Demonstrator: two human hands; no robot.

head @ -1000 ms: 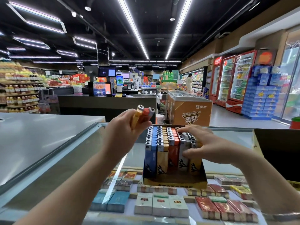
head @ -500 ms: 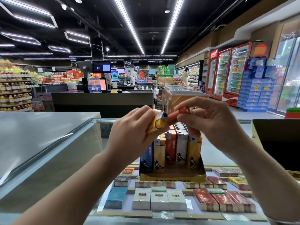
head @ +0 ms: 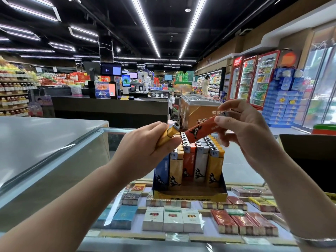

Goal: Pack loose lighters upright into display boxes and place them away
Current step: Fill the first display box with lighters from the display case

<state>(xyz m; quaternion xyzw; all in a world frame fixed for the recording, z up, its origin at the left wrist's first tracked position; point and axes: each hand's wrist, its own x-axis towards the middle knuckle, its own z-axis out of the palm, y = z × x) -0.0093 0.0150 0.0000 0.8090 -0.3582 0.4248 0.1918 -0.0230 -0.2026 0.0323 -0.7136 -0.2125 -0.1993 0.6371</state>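
Two lighters had been split between the hands: the left hand [head: 145,151] gripped the yellow lighter [head: 168,134], while the right hand [head: 249,135] now pinched the orange lighter [head: 203,129]. Both hovered above the display box [head: 189,194] on the table [head: 236,159], the orange one probably going in next.

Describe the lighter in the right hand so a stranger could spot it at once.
Find the display box of upright lighters on the glass counter. Just above it, the right hand pinches an orange-red lighter. Unlike the boxed ones, it lies tilted in mid-air, metal end up right.
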